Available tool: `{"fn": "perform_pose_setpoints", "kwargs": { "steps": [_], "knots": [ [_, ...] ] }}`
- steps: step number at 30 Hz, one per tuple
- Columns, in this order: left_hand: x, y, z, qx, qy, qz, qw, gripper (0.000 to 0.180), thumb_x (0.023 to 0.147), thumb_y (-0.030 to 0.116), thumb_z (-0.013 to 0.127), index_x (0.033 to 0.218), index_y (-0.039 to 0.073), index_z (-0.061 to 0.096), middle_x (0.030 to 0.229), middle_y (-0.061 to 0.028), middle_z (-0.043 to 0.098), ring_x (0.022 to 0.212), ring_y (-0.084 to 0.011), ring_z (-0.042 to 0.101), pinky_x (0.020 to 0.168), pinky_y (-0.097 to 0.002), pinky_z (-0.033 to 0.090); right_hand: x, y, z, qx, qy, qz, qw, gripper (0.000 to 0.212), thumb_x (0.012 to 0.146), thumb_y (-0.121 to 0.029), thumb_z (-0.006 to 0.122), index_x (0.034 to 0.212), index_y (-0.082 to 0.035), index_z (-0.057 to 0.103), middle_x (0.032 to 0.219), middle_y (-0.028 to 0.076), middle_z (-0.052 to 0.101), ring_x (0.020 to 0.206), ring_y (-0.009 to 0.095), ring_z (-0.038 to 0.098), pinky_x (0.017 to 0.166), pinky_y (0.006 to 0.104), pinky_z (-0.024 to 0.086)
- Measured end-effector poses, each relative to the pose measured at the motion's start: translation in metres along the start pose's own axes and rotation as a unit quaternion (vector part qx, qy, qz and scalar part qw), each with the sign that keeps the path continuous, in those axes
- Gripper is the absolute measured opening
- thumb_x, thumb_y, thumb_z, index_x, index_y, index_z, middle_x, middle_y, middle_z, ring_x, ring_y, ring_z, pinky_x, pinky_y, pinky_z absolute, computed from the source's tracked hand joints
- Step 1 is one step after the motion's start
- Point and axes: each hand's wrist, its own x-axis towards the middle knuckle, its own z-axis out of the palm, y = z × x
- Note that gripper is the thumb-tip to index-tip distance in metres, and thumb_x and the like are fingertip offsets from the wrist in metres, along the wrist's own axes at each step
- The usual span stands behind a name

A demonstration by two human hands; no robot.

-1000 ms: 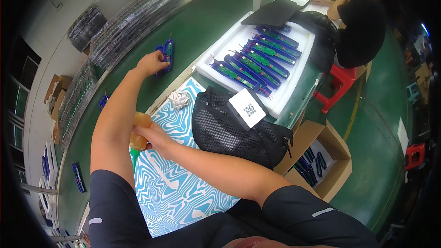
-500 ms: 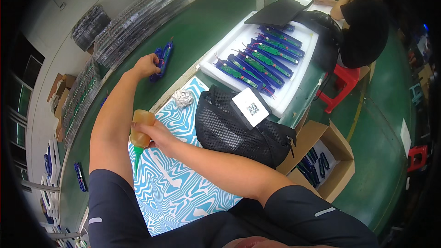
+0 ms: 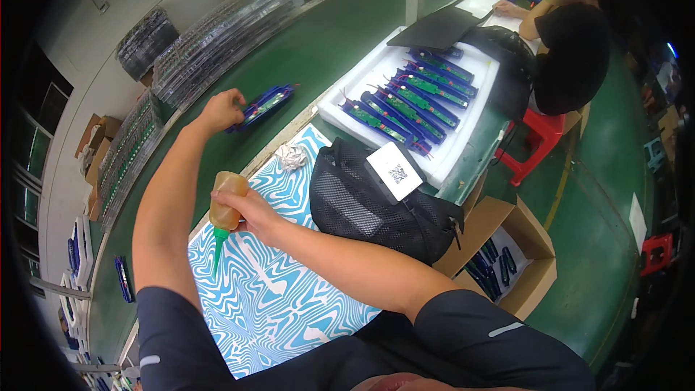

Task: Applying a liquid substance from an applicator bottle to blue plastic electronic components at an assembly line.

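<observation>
My right hand (image 3: 250, 210) is wrapped round a squeeze bottle (image 3: 229, 194) of amber liquid. The bottle is tipped with its green nozzle pointing down over a blue-and-white swirl-patterned sheet. Farther out, my left hand (image 3: 223, 110) has its fingers curled at the near end of a long blue holder (image 3: 266, 105) with a green circuit board in it. This holder lies on the green bench surface, apparently with another blue piece alongside it. The fingertips at its end are partly hidden.
A white foam tray (image 3: 333, 112) holds several similar blue holders. Nearer are a black mesh bag (image 3: 355, 203), crumpled paper (image 3: 292, 157) and a cardboard box (image 3: 539, 246) containing blue parts. Clear trays (image 3: 217, 36) are stacked left. A co-worker (image 3: 572, 51) sits at far right.
The blue holder has swung clockwise, its far end now pointing more to the right. My left hand has moved slightly left, while my right hand and the bottle have shifted a little right.
</observation>
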Motion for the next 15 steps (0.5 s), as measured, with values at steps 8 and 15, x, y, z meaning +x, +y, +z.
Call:
{"fn": "perform_pose_setpoints", "kwargs": {
  "steps": [8,15],
  "knots": [
    [-0.147,-0.043,-0.032,-0.086,0.148,0.056,0.984,0.019,0.078,0.000,0.064,0.095,0.003,0.057,0.075,-0.0019,0.054,0.072,-0.0115,0.054,0.067,-0.0290,0.047,0.001,0.003,0.000,0.019,-0.024,-0.013,0.999,0.062,0.088,-0.044,0.075,0.137,-0.017,0.048,0.116,0.006,0.062,0.104,0.022,0.064,0.082,0.0403,0.056],
    [-0.330,-0.074,-0.007,-0.150,0.249,-0.044,0.956,0.019,0.078,-0.008,0.063,0.093,0.002,0.056,0.080,-0.0032,0.059,0.076,-0.0106,0.059,0.074,-0.0253,0.048,0.004,0.003,0.000,0.103,-0.086,-0.002,0.991,0.060,0.087,-0.046,0.075,0.130,-0.012,0.050,0.109,0.007,0.062,0.093,0.019,0.067,0.078,0.0374,0.060]
  ]
}}
